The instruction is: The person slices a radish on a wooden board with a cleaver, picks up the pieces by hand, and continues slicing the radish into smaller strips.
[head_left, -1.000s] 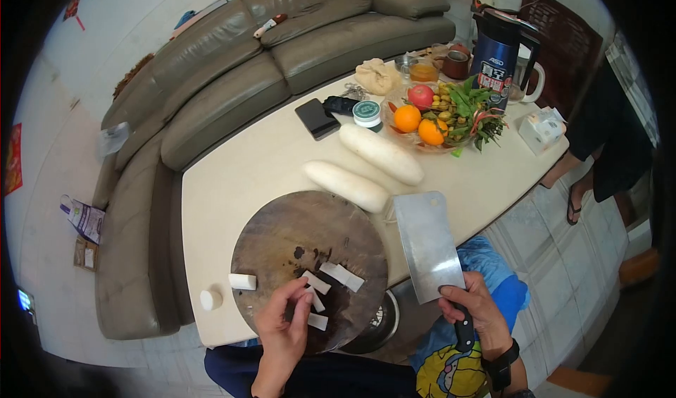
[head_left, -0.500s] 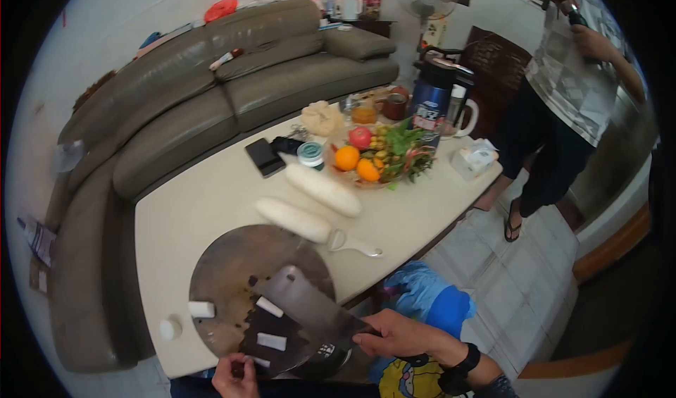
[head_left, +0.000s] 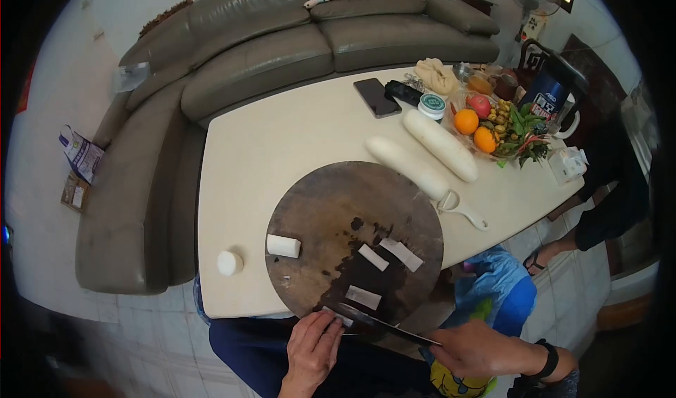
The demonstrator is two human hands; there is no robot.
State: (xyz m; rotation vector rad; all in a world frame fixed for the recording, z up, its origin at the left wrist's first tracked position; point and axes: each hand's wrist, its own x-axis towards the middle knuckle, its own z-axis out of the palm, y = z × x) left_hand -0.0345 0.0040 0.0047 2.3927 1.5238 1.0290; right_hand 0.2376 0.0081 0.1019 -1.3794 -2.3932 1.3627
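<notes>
My right hand [head_left: 475,349] grips the handle of a cleaver [head_left: 380,325], its blade seen nearly edge-on, low over the near edge of a round wooden cutting board [head_left: 317,201]. Beside the blade tip, my left hand [head_left: 313,345] has its fingers together on a small white radish piece [head_left: 343,320], mostly hidden. Several cut white radish pieces lie on the wet part of the board, among them one slab [head_left: 364,297]. A thicker radish chunk [head_left: 283,246] sits at the board's left. Two peeled white radishes [head_left: 440,144] lie beyond the board, with a peeler [head_left: 462,209] nearby.
A round white piece [head_left: 229,263] rests on the table [head_left: 239,179], left of the board. Farther back are a phone [head_left: 377,97], a lidded jar [head_left: 432,107], oranges [head_left: 466,122], leafy fruit and a blue flask [head_left: 553,91]. Another person's legs [head_left: 612,208] are at the right.
The view has swung left and down. The cleaver has turned from flat to edge-on and come beside my left fingers. Another white slice now lies at the board's right.
</notes>
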